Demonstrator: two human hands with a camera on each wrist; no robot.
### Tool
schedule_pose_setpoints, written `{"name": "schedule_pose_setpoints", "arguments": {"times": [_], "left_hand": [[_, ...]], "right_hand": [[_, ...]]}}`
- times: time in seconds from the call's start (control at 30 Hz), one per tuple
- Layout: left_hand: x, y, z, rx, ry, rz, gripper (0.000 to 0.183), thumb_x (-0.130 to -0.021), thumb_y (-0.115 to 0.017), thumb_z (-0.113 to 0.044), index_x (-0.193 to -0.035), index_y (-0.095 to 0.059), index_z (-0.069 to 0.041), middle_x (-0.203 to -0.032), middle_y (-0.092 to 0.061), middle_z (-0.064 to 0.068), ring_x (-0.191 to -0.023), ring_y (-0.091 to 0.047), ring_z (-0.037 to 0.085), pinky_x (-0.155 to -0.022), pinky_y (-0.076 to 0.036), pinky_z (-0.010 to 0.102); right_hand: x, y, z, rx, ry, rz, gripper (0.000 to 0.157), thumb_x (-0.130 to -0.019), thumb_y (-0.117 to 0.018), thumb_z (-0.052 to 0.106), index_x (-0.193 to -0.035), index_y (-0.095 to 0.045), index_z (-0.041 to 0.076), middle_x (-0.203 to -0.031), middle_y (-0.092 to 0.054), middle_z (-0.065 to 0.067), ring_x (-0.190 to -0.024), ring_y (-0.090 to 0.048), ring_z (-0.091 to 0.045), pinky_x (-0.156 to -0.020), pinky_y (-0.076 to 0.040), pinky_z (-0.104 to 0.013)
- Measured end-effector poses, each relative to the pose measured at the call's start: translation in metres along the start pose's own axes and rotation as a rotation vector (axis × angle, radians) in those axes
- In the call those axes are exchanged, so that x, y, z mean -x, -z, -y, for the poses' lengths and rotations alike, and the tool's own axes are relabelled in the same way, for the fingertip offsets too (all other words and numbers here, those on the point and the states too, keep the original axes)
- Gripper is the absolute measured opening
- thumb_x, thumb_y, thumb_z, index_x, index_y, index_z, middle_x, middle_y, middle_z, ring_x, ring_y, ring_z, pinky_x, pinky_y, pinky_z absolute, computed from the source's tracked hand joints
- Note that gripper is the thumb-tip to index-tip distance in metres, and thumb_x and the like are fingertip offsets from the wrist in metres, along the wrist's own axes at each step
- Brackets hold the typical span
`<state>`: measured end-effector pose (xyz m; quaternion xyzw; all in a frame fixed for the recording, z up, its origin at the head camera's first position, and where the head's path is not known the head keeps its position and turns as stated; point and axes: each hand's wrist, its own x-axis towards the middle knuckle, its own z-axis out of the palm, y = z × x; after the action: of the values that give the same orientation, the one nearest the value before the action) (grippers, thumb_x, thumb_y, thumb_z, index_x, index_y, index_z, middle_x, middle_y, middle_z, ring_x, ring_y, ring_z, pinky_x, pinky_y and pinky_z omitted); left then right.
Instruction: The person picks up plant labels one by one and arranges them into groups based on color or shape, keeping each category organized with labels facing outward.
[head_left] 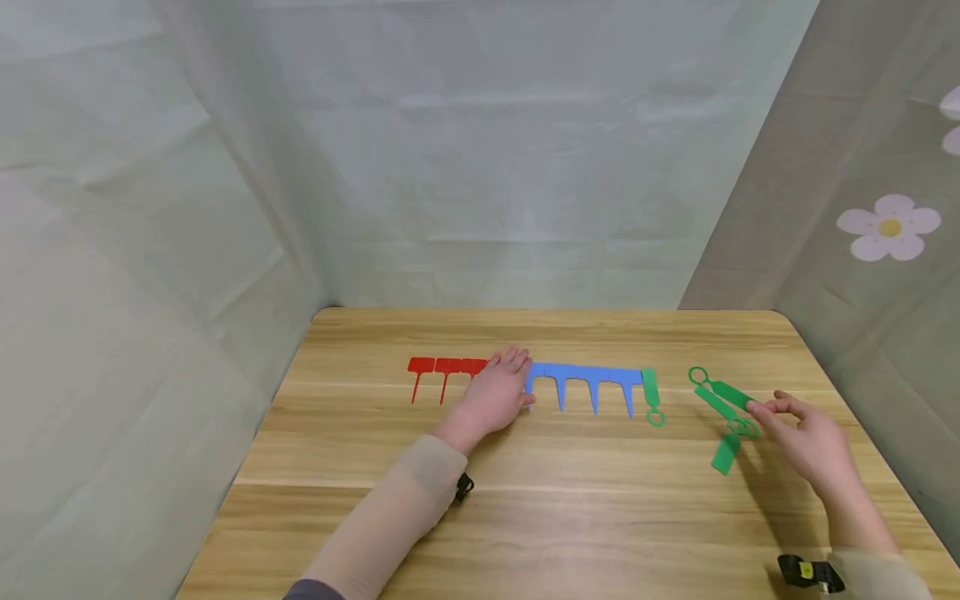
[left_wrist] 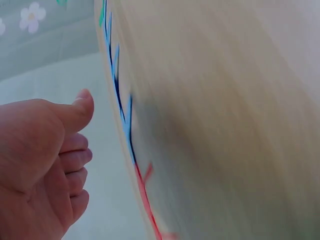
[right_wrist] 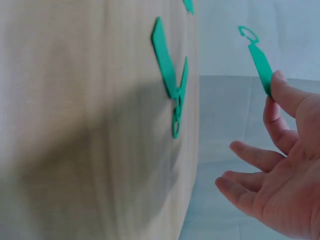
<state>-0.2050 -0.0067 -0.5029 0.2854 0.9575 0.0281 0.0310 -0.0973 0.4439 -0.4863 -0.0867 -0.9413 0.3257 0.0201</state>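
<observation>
In the head view my left hand (head_left: 493,398) lies with extended fingers over the row where red T-shaped plant labels (head_left: 422,365) meet blue T-shaped plant labels (head_left: 576,372), hiding part of both. At the row's right end is a green ring-ended plant tag (head_left: 651,388), its ring toward me. My right hand (head_left: 810,446) pinches another green plant tag (right_wrist: 261,69) by its flat end between thumb and index finger, ring pointing away and clear of the table. Below it lie two loose green tags (head_left: 725,455), crossing at their rings.
The wooden table (head_left: 555,517) has pale cloth walls (head_left: 510,167) behind and at both sides. White flowers (head_left: 890,227) decorate the right cloth. A black strap with a small device (head_left: 810,573) is on my right wrist.
</observation>
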Motion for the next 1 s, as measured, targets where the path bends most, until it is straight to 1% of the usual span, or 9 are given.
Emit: {"name": "schedule_pose_setpoints", "arguments": {"times": [0.07,0.13,0.2,0.3,0.4,0.5,0.7,0.93,1.0], "left_hand": [[-0.005,-0.001,-0.013,0.011,-0.018,-0.006,0.073,-0.108,-0.064,-0.044,-0.164,-0.041,-0.003,-0.173,-0.034,0.01,-0.162,-0.024,0.027,-0.131,-0.021,0.044],[-0.01,-0.003,-0.028,0.007,-0.036,-0.003,0.073,-0.107,-0.064,-0.046,-0.164,-0.042,-0.005,-0.173,-0.034,0.009,-0.162,-0.024,0.026,-0.131,-0.021,0.044],[-0.017,-0.008,-0.041,-0.006,-0.05,0.005,0.073,-0.108,-0.062,-0.048,-0.165,-0.042,-0.006,-0.173,-0.033,0.007,-0.162,-0.023,0.024,-0.131,-0.02,0.042],[-0.025,-0.013,-0.058,-0.024,-0.058,0.013,0.072,-0.109,-0.059,-0.05,-0.165,-0.042,-0.009,-0.173,-0.034,0.006,-0.162,-0.022,0.022,-0.131,-0.02,0.041],[-0.032,-0.017,-0.07,-0.057,-0.056,0.009,0.069,-0.11,-0.056,-0.051,-0.165,-0.043,-0.01,-0.173,-0.035,0.005,-0.162,-0.023,0.022,-0.131,-0.02,0.04],[-0.038,-0.02,-0.078,-0.09,-0.045,-0.002,0.067,-0.111,-0.055,-0.049,-0.164,-0.044,-0.01,-0.171,-0.038,0.004,-0.162,-0.025,0.022,-0.131,-0.021,0.039],[-0.046,-0.025,-0.087,-0.153,-0.024,-0.007,0.063,-0.113,-0.051,-0.047,-0.164,-0.045,-0.01,-0.17,-0.04,0.003,-0.162,-0.026,0.022,-0.131,-0.021,0.039],[-0.051,-0.032,-0.092,-0.206,-0.025,0.024,0.062,-0.114,-0.048,-0.046,-0.166,-0.042,-0.013,-0.173,-0.035,0.001,-0.163,-0.021,0.02,-0.132,-0.017,0.037],[-0.051,-0.033,-0.093,-0.217,-0.022,0.032,0.061,-0.114,-0.048,-0.046,-0.166,-0.042,-0.014,-0.173,-0.034,0.0,-0.163,-0.021,0.019,-0.132,-0.016,0.036]], "right_hand": [[-0.002,0.002,0.004,0.024,0.007,-0.021,0.059,-0.109,-0.058,0.054,-0.115,-0.071,-0.003,-0.158,-0.043,-0.035,-0.135,-0.04,-0.069,-0.076,-0.046,-0.048],[-0.005,0.004,0.009,0.038,0.035,-0.025,0.057,-0.108,-0.06,0.053,-0.114,-0.073,-0.002,-0.157,-0.047,-0.033,-0.132,-0.045,-0.067,-0.079,-0.05,-0.051],[-0.01,0.007,0.014,0.038,0.085,0.002,0.053,-0.11,-0.059,0.049,-0.114,-0.073,-0.002,-0.157,-0.047,-0.034,-0.133,-0.045,-0.065,-0.087,-0.052,-0.061],[-0.021,0.009,0.023,0.025,0.156,0.081,0.048,-0.113,-0.055,0.044,-0.116,-0.071,-0.001,-0.157,-0.044,-0.036,-0.137,-0.041,-0.066,-0.098,-0.045,-0.075],[-0.032,0.009,0.036,0.034,0.196,0.17,0.043,-0.114,-0.053,0.041,-0.115,-0.07,0.001,-0.158,-0.042,-0.038,-0.141,-0.036,-0.067,-0.103,-0.04,-0.078],[-0.043,0.009,0.051,0.065,0.227,0.243,0.039,-0.113,-0.055,0.04,-0.11,-0.069,0.004,-0.157,-0.043,-0.038,-0.141,-0.037,-0.066,-0.103,-0.042,-0.076],[-0.063,0.008,0.074,0.145,0.261,0.311,0.037,-0.109,-0.064,0.043,-0.097,-0.071,0.009,-0.151,-0.051,-0.036,-0.137,-0.045,-0.063,-0.095,-0.049,-0.063],[-0.078,0.006,0.085,0.178,0.242,0.4,0.041,-0.106,-0.069,0.041,-0.112,-0.078,0.001,-0.148,-0.055,-0.036,-0.134,-0.05,-0.061,-0.101,-0.049,-0.067],[-0.082,0.005,0.088,0.192,0.244,0.411,0.042,-0.105,-0.07,0.04,-0.112,-0.077,0.0,-0.139,-0.062,-0.035,-0.127,-0.058,-0.056,-0.097,-0.053,-0.063]]}}
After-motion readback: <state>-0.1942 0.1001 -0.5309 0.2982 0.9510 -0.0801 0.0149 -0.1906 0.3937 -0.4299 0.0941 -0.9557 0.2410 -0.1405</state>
